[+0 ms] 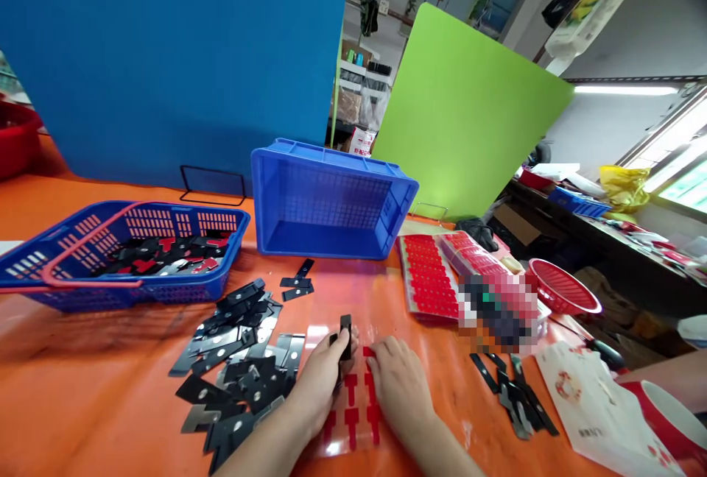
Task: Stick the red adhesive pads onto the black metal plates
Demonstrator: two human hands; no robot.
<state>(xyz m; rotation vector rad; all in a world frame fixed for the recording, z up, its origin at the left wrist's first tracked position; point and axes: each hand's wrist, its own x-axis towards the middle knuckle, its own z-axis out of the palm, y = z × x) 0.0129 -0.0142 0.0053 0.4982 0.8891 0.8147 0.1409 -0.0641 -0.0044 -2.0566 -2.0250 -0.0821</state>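
I see my left hand [323, 381] pinching a black bracket [345, 336] upright; right hand [398, 383] fingertips press the red sticker sheet [353, 407]. Ahead-left, blue basket [33, 267] holds brackets.

Crate [331, 197] at centre on the table [82, 389]; basket [124, 249] left; plates [237, 359] below it; sticker sheets [431, 278] right.

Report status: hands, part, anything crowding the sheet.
Left hand pinching a black T-shaped plate upright. Right hand flat on the red sticker sheet, fingers at a sticker. Pile of black plates lies close at left.
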